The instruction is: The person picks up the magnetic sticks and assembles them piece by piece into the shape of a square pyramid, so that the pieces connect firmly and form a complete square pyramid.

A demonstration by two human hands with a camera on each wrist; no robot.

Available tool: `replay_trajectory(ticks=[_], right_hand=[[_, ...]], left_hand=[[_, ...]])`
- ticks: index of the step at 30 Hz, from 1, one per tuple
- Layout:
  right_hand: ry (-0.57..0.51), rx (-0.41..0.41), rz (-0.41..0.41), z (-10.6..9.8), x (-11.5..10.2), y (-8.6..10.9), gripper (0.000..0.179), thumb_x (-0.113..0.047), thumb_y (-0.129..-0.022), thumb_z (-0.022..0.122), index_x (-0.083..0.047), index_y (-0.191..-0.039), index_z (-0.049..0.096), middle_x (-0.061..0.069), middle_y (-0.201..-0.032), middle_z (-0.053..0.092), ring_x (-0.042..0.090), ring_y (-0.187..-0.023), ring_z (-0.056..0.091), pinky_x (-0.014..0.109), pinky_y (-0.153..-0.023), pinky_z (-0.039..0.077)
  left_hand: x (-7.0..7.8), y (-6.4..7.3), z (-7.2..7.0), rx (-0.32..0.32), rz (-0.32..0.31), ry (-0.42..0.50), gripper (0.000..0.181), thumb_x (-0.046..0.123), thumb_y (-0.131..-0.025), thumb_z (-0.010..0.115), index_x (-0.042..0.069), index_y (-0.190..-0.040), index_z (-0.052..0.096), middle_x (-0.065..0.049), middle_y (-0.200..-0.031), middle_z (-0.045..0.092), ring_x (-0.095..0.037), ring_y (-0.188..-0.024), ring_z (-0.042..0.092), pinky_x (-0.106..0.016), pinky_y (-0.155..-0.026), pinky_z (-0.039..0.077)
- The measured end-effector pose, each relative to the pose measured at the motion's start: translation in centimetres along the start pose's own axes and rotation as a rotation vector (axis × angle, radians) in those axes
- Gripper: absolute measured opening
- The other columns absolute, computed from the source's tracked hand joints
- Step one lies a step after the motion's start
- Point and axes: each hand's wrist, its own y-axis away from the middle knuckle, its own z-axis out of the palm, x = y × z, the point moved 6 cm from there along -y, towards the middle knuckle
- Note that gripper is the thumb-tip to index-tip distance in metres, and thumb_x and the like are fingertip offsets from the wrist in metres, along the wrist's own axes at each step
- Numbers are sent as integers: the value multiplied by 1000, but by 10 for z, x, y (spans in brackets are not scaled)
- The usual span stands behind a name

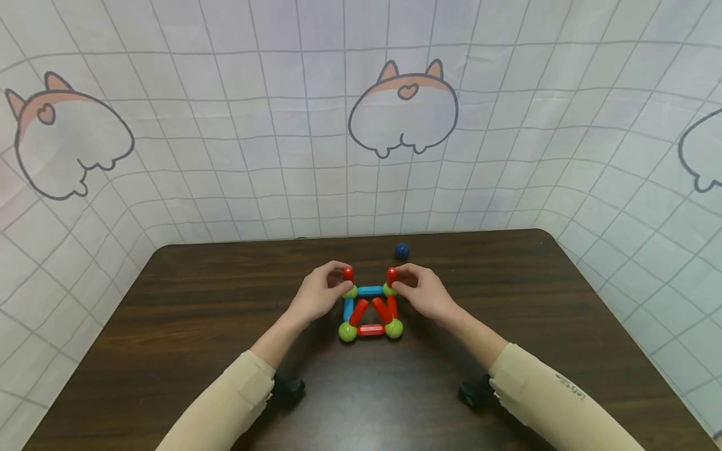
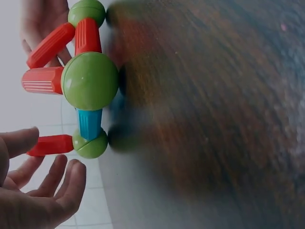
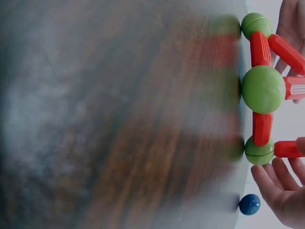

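Observation:
A square frame of magnetic rods and green balls lies on the table, a green ball at each corner. Its front rod and right rod are red; the back rod and left rod are blue. A red rod stands up from each corner. At the back left, my left hand pinches the upright red rod between thumb and fingers. My right hand does likewise with the back right red rod, its fingertips close by the green ball.
A loose blue ball sits behind the frame, near the back edge of the dark wooden table. A white gridded curtain with cartoon drawings hangs behind and at both sides.

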Motion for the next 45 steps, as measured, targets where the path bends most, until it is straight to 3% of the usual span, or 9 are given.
replay_trajectory(ticks=[13,17,24,32,45], right_hand=[[21,-19,-11,0,-5,1,26,-17,-103,64,-6,-127,69,6,-110,73,26,-96,67,37,-81,57],[44,-30,-9,0,-5,1,28,-18,-103,65,-7,-128,70,5,-112,73,25,-98,68,40,-86,57],[107,-46,-44,1,-9,2,30,-20,-100,70,-7,-127,70,5,-120,72,29,-120,63,51,-102,49],[112,-53,-78,5,-10,1,28,-17,-100,70,-9,-126,69,4,-120,72,30,-120,63,50,-101,50],[123,-55,-85,3,-14,2,22,-16,-99,71,-11,-121,72,0,-112,73,27,-114,65,49,-98,52]], left_hand=[[5,1,2,9,29,11,26,9,-99,70,10,-125,71,-8,-115,70,-29,-107,68,-45,-88,56],[6,3,3,-6,31,11,28,9,-100,69,9,-128,70,-9,-116,70,-30,-109,67,-48,-91,55],[7,4,6,-18,51,-3,31,8,-99,69,8,-130,70,-7,-116,71,-32,-111,66,-50,-95,53],[5,5,7,-18,55,-14,36,9,-99,70,11,-134,68,-8,-119,70,-32,-113,65,-49,-94,54],[4,4,8,-31,41,-6,27,10,-98,71,11,-126,70,-5,-117,70,-30,-112,65,-50,-96,52]])
